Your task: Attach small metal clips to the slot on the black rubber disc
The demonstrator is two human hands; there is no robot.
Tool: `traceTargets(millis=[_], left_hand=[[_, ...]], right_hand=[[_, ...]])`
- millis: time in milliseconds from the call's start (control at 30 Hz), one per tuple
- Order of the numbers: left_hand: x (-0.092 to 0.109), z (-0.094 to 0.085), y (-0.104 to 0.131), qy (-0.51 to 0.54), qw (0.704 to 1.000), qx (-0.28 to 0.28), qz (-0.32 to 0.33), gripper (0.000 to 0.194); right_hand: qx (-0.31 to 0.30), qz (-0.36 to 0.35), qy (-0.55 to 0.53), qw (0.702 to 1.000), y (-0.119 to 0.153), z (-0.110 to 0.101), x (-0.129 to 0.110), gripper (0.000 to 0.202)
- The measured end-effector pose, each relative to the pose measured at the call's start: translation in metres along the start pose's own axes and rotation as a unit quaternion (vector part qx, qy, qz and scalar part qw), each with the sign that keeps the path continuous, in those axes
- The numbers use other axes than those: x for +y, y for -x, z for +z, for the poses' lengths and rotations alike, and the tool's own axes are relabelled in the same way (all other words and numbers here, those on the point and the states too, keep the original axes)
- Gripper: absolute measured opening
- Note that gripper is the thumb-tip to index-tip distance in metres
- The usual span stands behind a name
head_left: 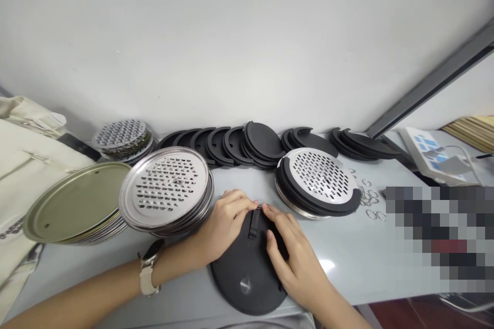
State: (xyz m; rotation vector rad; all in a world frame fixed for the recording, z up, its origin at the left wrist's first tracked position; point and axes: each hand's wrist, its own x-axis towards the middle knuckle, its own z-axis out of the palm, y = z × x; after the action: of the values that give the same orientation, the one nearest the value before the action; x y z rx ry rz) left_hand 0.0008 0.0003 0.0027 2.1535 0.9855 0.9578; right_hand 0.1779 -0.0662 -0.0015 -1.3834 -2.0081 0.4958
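A black round disc (247,267) lies in front of me at the table's near edge, with a short black strap (253,223) near its far rim. A small shiny metal piece, apparently a ring (260,206), shows at the strap's end. My left hand (227,221), with a watch on its wrist, is closed there, its fingertips pinching at the metal piece. My right hand (291,252) lies over the disc's right side, fingers curled around its edge. Its index fingertip is at the metal piece, and its thumb rests on the disc. The fingers partly hide the ring.
Perforated metal grater plates (165,187) are stacked at left, beside olive-green trays (81,200). A grater plate (324,175) in a black holder tops another stack at right. Black discs (264,141) line the wall. Loose metal rings (370,195) lie on the table (355,257).
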Motion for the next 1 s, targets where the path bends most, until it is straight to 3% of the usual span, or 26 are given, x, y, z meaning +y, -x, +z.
traceTargets(millis=[533, 1000], left_hand=[[-0.0012, 0.0029, -0.0016, 0.001, 1.0, 0.023, -0.007, 0.02], [0.0011, 0.0025, -0.0042, -0.042, 0.999, 0.001, -0.017, 0.015]], right_hand=[[-0.018, 0.02, -0.04, 0.999, -0.0047, -0.001, 0.0039, 0.043], [-0.013, 0.02, -0.025, 0.999, -0.0053, 0.0005, 0.0055, 0.041]])
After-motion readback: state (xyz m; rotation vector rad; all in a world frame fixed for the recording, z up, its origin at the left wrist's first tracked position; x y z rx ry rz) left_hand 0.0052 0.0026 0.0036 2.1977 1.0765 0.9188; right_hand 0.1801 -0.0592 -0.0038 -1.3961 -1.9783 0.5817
